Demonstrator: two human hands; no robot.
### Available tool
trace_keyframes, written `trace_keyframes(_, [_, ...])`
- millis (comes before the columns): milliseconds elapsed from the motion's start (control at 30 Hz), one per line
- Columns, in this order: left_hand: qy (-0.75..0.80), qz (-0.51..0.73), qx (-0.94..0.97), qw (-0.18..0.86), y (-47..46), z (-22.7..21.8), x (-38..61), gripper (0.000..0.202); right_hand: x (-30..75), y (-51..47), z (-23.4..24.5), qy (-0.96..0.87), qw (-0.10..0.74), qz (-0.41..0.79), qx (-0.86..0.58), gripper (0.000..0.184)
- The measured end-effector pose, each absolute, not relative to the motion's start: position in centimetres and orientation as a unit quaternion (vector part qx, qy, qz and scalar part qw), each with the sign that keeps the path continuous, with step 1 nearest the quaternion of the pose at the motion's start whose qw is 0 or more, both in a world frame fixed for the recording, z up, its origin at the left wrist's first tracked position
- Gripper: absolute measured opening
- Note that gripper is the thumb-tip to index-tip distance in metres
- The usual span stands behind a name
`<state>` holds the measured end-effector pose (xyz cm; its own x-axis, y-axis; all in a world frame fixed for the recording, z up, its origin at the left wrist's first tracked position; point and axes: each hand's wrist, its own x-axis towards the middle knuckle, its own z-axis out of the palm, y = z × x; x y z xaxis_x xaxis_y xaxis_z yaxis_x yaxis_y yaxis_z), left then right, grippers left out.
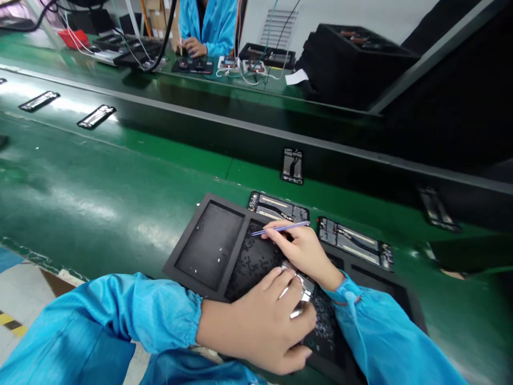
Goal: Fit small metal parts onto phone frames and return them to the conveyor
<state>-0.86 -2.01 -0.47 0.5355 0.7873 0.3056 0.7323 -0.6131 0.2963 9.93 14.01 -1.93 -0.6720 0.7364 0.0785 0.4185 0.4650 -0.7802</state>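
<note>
My right hand (298,248) pinches purple tweezers (282,228), their tips over a compartment of the black foam tray (230,255) where many tiny black pieces (256,264) are scattered. Beneath my left hand (264,318) is an opened phone (308,289) with shiny metal parts, held low over the tray. My left fingers curl across it and hide most of it. Small light pieces (324,321) lie in the compartment beside that hand. Along the tray's far edge are two more opened phones, one phone (280,207) behind my right hand and another phone (355,243) to its right.
Beyond the green bench (120,192) runs a strip carrying several phone frames, among them a near frame (292,167) and a left frame (96,116). A co-worker in a blue sleeve (224,27) works across it. Stacked black trays (352,69) stand at the back right.
</note>
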Motion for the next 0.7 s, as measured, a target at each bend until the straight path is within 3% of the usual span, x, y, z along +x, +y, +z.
trace_keyframes(233, [0.430,0.214,0.874,0.073,-1.8,-1.0,-0.6,0.051,9.8,14.2,-2.2,-0.807,0.238,0.417,-0.345,0.037])
trace_keyframes(500, [0.441,0.218,0.866,0.087,-2.1,-2.0,-0.3,0.058,15.4,15.5,2.6,-0.747,0.283,0.473,-0.372,0.043])
trace_keyframes(700, [0.436,0.188,0.875,0.095,-1.9,-2.7,-0.5,0.065,15.9,13.9,0.6,-0.744,0.316,0.446,-0.383,0.025])
